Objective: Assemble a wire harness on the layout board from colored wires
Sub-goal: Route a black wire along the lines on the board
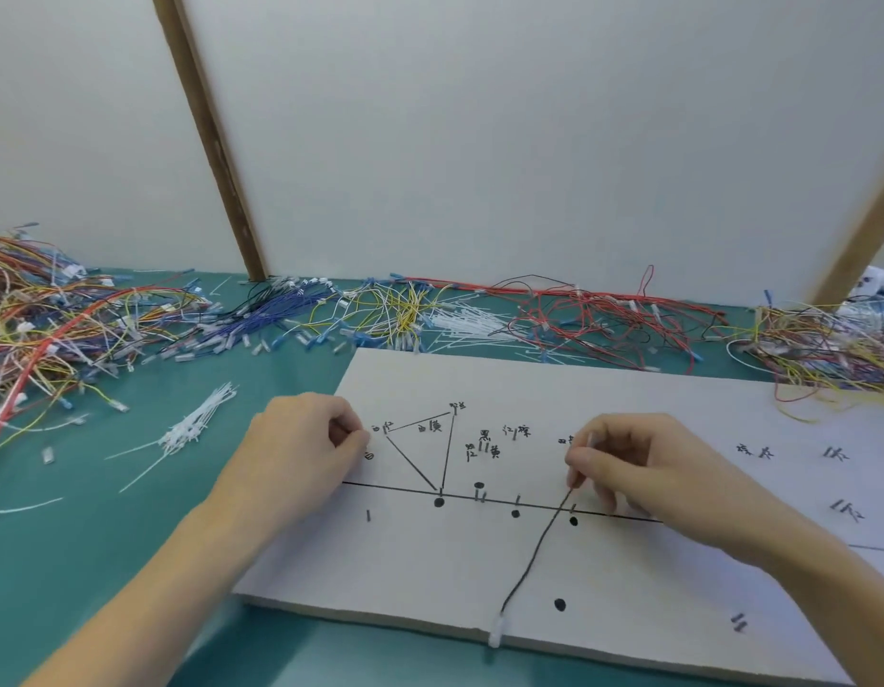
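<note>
White layout board point(603, 404) on green table point(107, 562); right hand point(643, 468) pinches black wire point(534, 552) trailing to board's near edge; left hand point(306, 443) curled closed at board's left edge, contents unclear; coloured wires point(405, 309) heaped far side

The layout board point(603, 577) lies on the table point(147, 547); wire piles point(405, 314) behind it, cable ties point(197, 423) seemingly left.
</note>
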